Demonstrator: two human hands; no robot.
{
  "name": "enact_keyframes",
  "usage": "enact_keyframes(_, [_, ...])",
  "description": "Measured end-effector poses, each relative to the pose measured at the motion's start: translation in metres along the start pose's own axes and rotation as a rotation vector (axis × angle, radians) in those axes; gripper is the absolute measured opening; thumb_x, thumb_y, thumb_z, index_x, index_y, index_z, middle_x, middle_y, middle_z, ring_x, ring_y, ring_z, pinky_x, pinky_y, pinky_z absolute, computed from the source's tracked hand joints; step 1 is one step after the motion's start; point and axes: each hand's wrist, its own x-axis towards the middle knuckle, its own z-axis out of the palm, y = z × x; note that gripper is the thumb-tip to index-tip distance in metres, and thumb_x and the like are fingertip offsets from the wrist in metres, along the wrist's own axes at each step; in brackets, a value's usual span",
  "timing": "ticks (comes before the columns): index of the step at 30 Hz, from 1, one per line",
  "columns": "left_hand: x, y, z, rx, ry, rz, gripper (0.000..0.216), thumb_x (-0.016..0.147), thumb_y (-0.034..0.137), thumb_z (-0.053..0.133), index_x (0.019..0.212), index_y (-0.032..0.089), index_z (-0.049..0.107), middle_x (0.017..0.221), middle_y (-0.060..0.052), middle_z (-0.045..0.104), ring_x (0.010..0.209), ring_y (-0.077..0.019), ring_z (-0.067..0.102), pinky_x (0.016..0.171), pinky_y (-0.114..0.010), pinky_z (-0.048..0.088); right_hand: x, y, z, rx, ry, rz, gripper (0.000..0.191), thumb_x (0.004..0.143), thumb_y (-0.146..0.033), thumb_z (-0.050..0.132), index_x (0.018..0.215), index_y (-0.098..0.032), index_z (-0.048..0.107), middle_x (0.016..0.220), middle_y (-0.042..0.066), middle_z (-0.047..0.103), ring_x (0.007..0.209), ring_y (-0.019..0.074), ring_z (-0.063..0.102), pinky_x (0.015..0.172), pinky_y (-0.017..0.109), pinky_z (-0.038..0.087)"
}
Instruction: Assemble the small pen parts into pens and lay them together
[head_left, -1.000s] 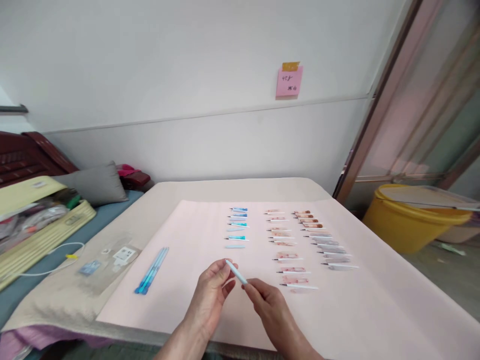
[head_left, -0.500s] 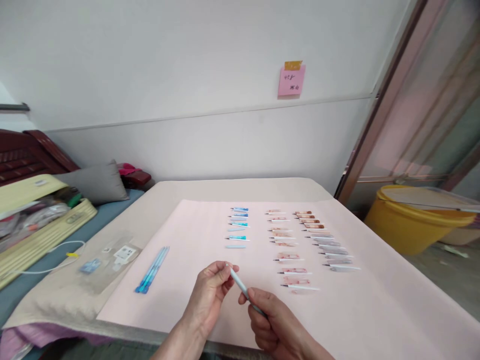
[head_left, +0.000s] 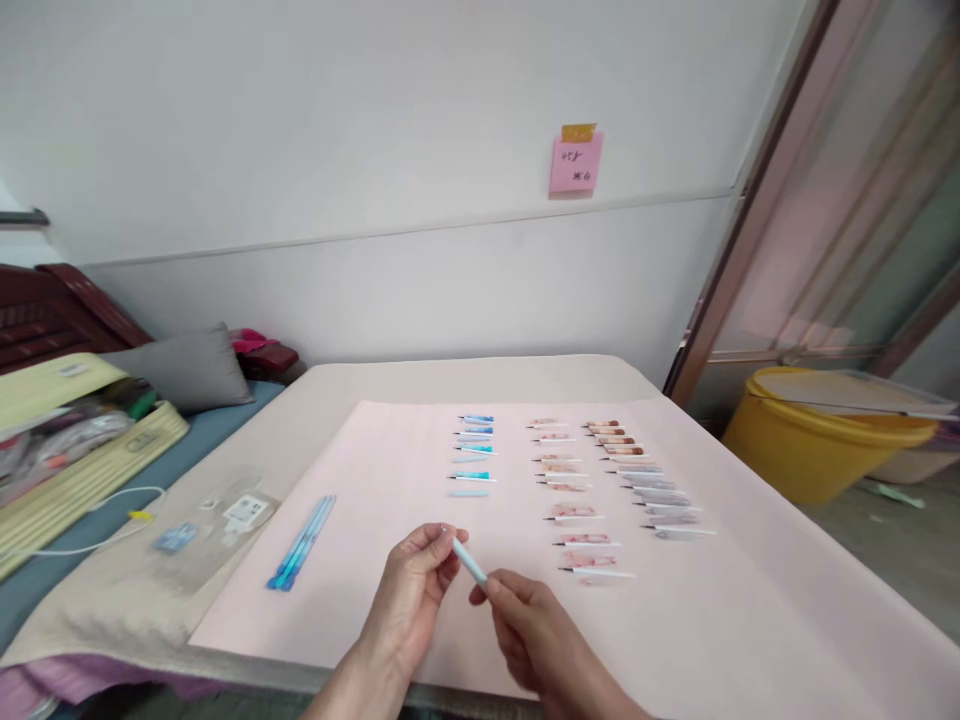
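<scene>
My left hand (head_left: 414, 590) pinches the upper end of a thin white-and-blue pen (head_left: 468, 560) above the near part of the pink sheet (head_left: 375, 460). My right hand (head_left: 525, 625) grips the pen's lower end with closed fingers. Beyond the hands lie rows of small parts: blue pen pieces (head_left: 475, 455), pink-red pieces with white tips (head_left: 570, 500) and grey-white pieces (head_left: 656, 495). To the left on the sheet rest two whole blue pens (head_left: 301, 543).
A clear packet with labels (head_left: 217, 520) lies on the beige cloth left of the sheet. A yellow case (head_left: 82, 460) and grey pillow (head_left: 187, 365) sit far left. A yellow tub (head_left: 817, 430) stands right of the table. A pink note (head_left: 575, 160) hangs on the wall.
Both hands stay on the pen. My right hand slid up along it and back, and the pen sits slightly lower and more tilted than a second ago.
</scene>
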Motion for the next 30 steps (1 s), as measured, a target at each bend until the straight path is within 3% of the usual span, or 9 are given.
enact_keyframes(2, [0.0005,-0.0005,-0.0005,-0.013,-0.049,-0.011,0.012,0.067,0.02,0.069,0.072,0.011,0.063,0.084,-0.007,0.064,0.066,-0.009,0.053,0.062,-0.02,0.043,-0.0009,-0.0031,-0.0009,0.249,-0.144,0.196,0.028,0.081,-0.047,0.039,0.081,-0.022,0.051,0.043,-0.011,0.019,0.036,0.0063,0.009,0.037,0.021,0.01])
enact_keyframes(4, [0.0006,-0.0017,-0.0004,-0.023,-0.067,-0.017,0.012,0.068,0.02,0.068,0.074,0.011,0.063,0.086,-0.008,0.064,0.068,-0.0094,0.053,0.063,-0.021,0.043,0.0002,-0.0035,-0.0019,0.306,-0.165,0.22,0.026,0.081,-0.047,0.04,0.082,-0.022,0.049,0.041,-0.012,0.017,0.036,0.0062,0.006,0.036,0.021,0.008])
enact_keyframes(10, [-0.0007,-0.0049,0.0007,-0.018,0.027,-0.05,0.016,0.068,0.023,0.069,0.079,0.014,0.063,0.092,-0.008,0.063,0.078,-0.0112,0.055,0.065,-0.02,0.044,0.0079,0.0033,-0.0023,-0.369,0.214,-0.265,0.028,0.08,-0.044,0.048,0.069,-0.019,0.053,0.051,-0.005,0.037,0.047,0.0074,0.028,0.047,0.022,0.021])
enact_keyframes(13, [-0.0011,-0.0042,0.0001,0.019,0.039,-0.018,0.014,0.068,0.024,0.069,0.073,0.013,0.063,0.086,-0.007,0.063,0.074,-0.0099,0.054,0.065,-0.02,0.043,0.0074,0.0035,-0.0019,-0.545,0.274,-0.318,0.025,0.079,-0.043,0.051,0.066,-0.021,0.051,0.051,-0.004,0.04,0.048,0.0079,0.027,0.05,0.025,0.019])
enact_keyframes(15, [-0.001,-0.0035,-0.0003,0.048,0.028,-0.001,0.014,0.068,0.023,0.069,0.074,0.012,0.064,0.086,-0.007,0.063,0.073,-0.0092,0.053,0.065,-0.019,0.043,0.0052,0.0012,-0.0019,-0.42,0.219,-0.237,0.024,0.078,-0.042,0.051,0.067,-0.021,0.051,0.049,-0.005,0.037,0.045,0.0074,0.025,0.048,0.025,0.017])
enact_keyframes(20, [-0.0006,-0.0045,0.0002,0.084,-0.031,0.019,0.014,0.069,0.024,0.068,0.073,0.011,0.065,0.086,-0.008,0.063,0.069,-0.0092,0.052,0.065,-0.02,0.042,-0.0013,-0.0053,-0.0045,0.338,-0.174,0.252,0.024,0.083,-0.043,0.039,0.082,-0.023,0.051,0.042,-0.011,0.016,0.036,0.0058,0.007,0.038,0.022,0.007])
enact_keyframes(24, [-0.0015,-0.0077,0.0015,0.091,-0.03,-0.001,0.015,0.071,0.027,0.065,0.077,0.013,0.063,0.09,-0.007,0.062,0.069,-0.0105,0.053,0.064,-0.023,0.041,0.0011,-0.0028,-0.0043,0.413,-0.167,0.204,0.024,0.083,-0.043,0.044,0.079,-0.021,0.051,0.04,-0.012,0.019,0.034,0.0037,0.006,0.036,0.021,0.003])
enact_keyframes(27, [-0.0033,-0.0094,0.0026,0.148,-0.066,0.018,0.016,0.073,0.03,0.062,0.073,0.014,0.062,0.078,-0.005,0.061,0.063,-0.0112,0.052,0.064,-0.026,0.041,0.0046,0.0014,-0.0024,0.355,-0.112,0.131,0.027,0.082,-0.045,0.048,0.078,-0.019,0.052,0.04,-0.012,0.021,0.034,0.0023,0.006,0.035,0.02,0.002])
enact_keyframes(30, [-0.0056,-0.0083,0.0045,0.214,-0.134,0.035,0.019,0.075,0.029,0.06,0.067,0.012,0.06,0.067,-0.003,0.057,0.056,-0.0105,0.05,0.065,-0.028,0.04,0.0044,0.0037,-0.0022,0.464,-0.16,0.198,0.029,0.083,-0.047,0.043,0.082,-0.019,0.053,0.04,-0.012,0.02,0.033,0.0023,0.007,0.034,0.019,0.003])
